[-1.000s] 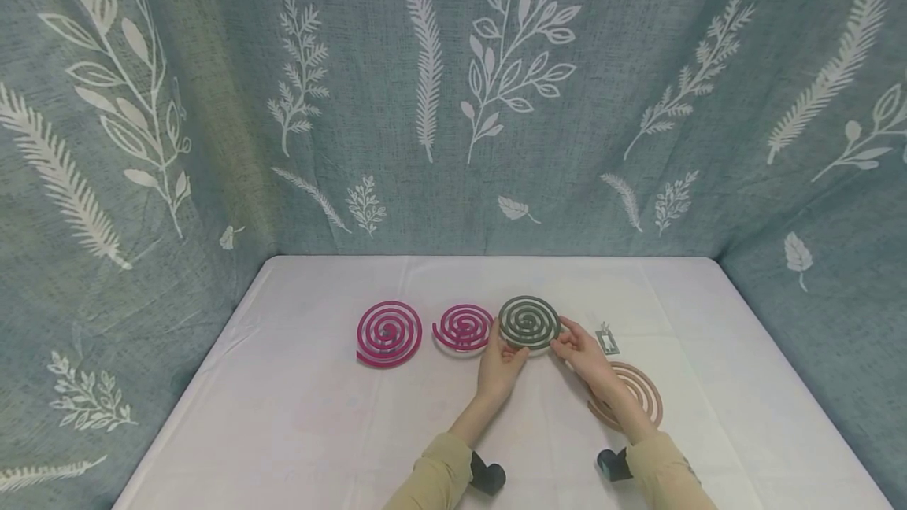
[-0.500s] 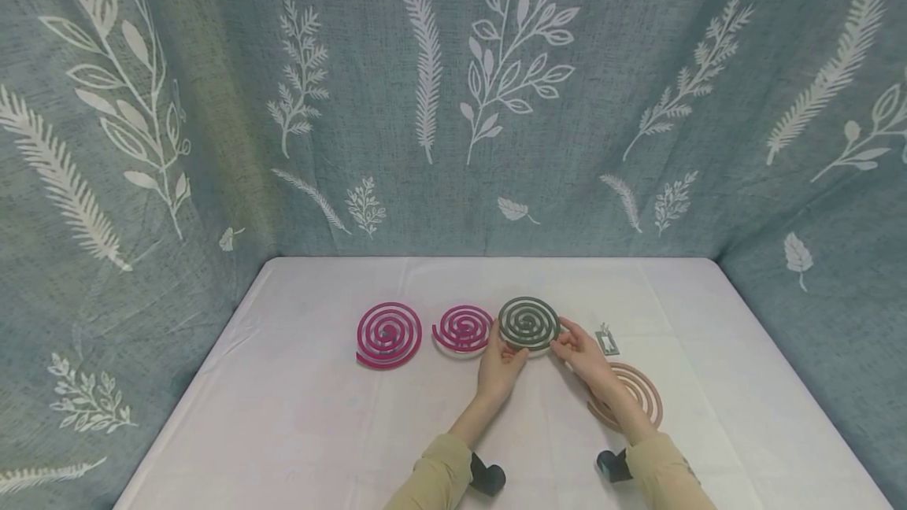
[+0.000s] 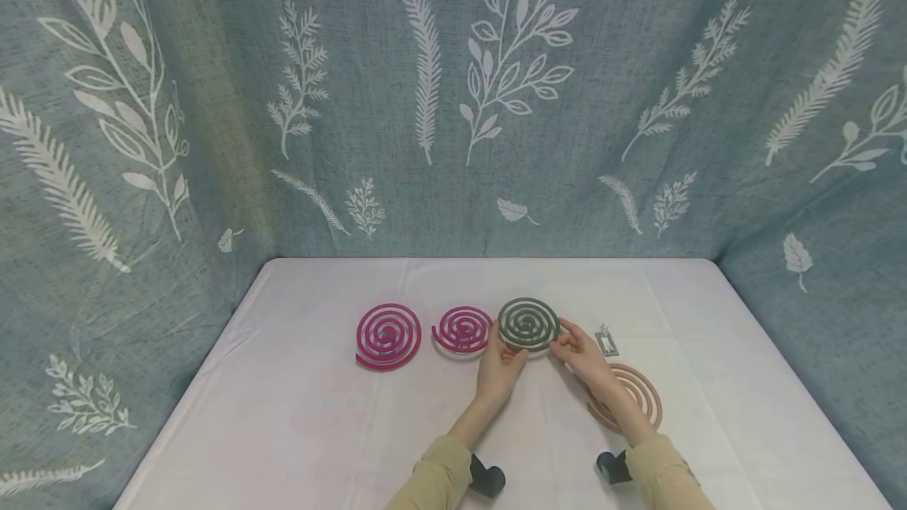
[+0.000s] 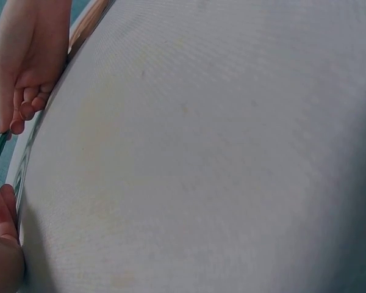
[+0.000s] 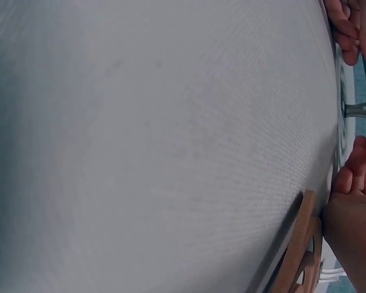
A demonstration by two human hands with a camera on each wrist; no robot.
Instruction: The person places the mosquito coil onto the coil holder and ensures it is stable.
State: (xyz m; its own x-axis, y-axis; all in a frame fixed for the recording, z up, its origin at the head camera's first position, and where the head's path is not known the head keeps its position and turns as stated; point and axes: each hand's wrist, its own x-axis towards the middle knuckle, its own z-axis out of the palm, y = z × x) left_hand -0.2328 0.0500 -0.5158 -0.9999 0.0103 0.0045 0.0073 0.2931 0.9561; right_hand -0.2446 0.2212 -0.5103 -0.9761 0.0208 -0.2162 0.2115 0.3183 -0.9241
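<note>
Both hands are pinching one thing between thumb and fingers: the left hand (image 3: 500, 372) is gripping the near-left rim of a dark green coil (image 3: 527, 323), and the right hand (image 3: 584, 359) is gripping its right rim. The coil is sitting raised above the white tabletop (image 3: 298, 400), with a slim grey support (image 5: 357, 110) showing beneath it in the right wrist view. Just beside the left fingers, a magenta coil (image 3: 464, 329) is resting, and farther left a larger magenta coil (image 3: 388, 336) is lying. To the right, a small grey metal piece (image 3: 606, 341) is lying near the right hand, while a tan coil (image 5: 297, 241) is resting partly hidden under the right forearm. Behind everything, a blue-green leaf-patterned curtain (image 3: 354, 85) is hanging.
</note>
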